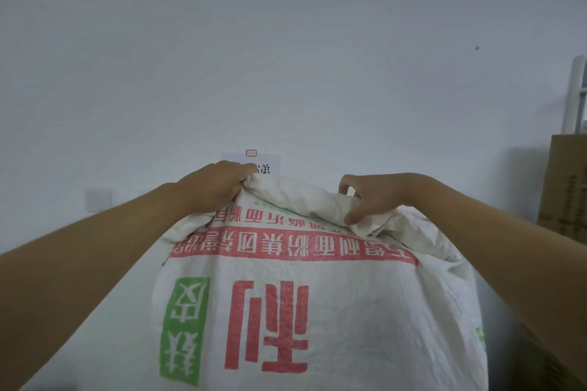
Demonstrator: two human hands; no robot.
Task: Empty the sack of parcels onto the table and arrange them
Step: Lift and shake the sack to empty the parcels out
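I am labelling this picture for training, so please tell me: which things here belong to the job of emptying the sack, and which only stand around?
Belong to the job:
- white woven sack
- left hand, gripping its top edge
- right hand, gripping its top edge

Only standing around:
- cardboard box at right
- paper notice on wall
- wall switch

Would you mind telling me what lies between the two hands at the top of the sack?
In the head view, only the sack's bunched white fabric spans from the left hand to the right hand.
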